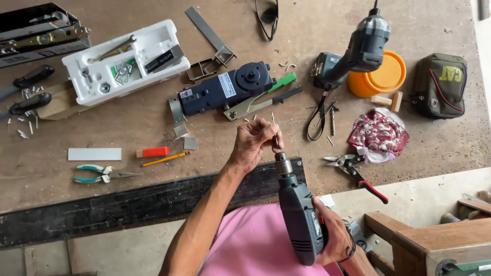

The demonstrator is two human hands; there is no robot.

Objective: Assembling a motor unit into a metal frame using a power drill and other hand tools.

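I see the worn brown wooden workbench filling most of the view, with the black strip along its near edge running under my left forearm. My left arm comes up from below, bent at the wrist, so the left hand sits just above the drill's nose. Its fingertips are pinched together on a thin metal drill bit, which stands upright directly over the chuck. My right hand is wrapped tight around the grip of the dark grey corded power drill, fingers clamped on the handle, body pointing away from me. The silver chuck lies just below the pinch; whether the bit is already seated in it I cannot tell. Just beyond the left hand lies a dark blue metal door-closer body. To the right of the chuck, red-handled tin snips rest on the bench.
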